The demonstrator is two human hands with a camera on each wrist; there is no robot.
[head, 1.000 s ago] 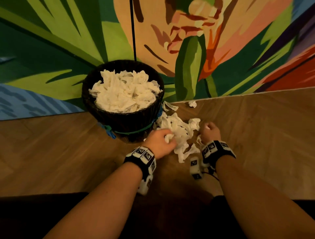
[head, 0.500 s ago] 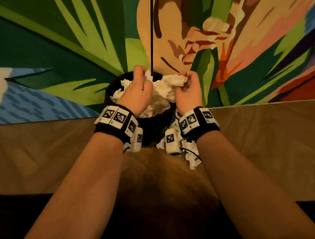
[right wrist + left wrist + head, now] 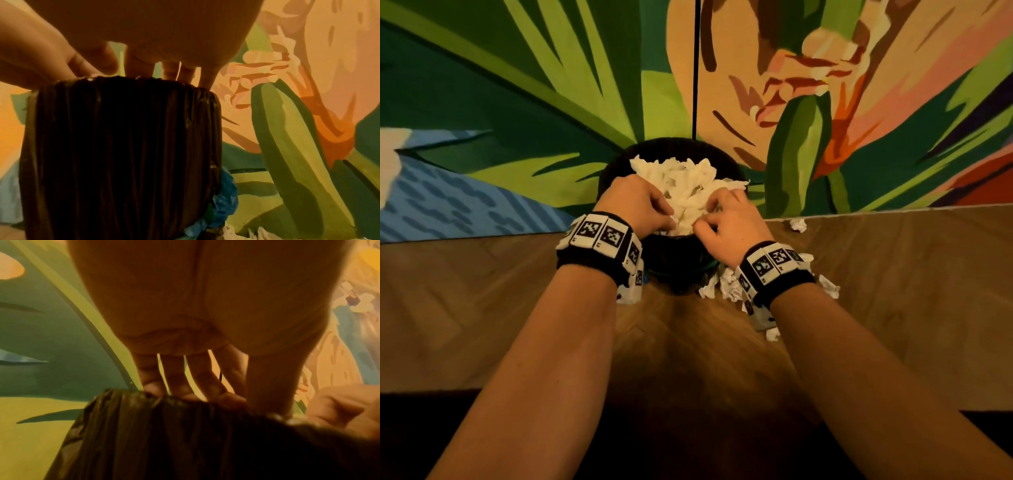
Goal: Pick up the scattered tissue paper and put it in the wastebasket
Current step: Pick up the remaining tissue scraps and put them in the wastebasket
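Note:
A dark wastebasket [image 3: 677,251] lined with a black bag [image 3: 164,434] stands against the wall, heaped with white tissue paper [image 3: 688,181]. Both hands are on top of the heap. My left hand [image 3: 640,202] presses down on its left side, and in the left wrist view its spread fingers [image 3: 195,386] point straight down behind the rim. My right hand [image 3: 726,222] presses on the right side, its fingers [image 3: 170,71] also dipping behind the rim. The fingertips are hidden. More crumpled tissue [image 3: 729,287] lies on the floor by the basket's right foot, partly hidden by my right wrist.
A painted mural wall [image 3: 517,102] rises right behind the basket. A small tissue ball [image 3: 798,225] lies at the wall's foot, with other scraps [image 3: 829,287] on the wooden floor [image 3: 911,308]. A blue bag edge [image 3: 226,194] sticks out low on the basket.
A second ago both hands gathered tissue on the floor. They lifted it over the basket, and now they have dropped onto the heap and press it down.

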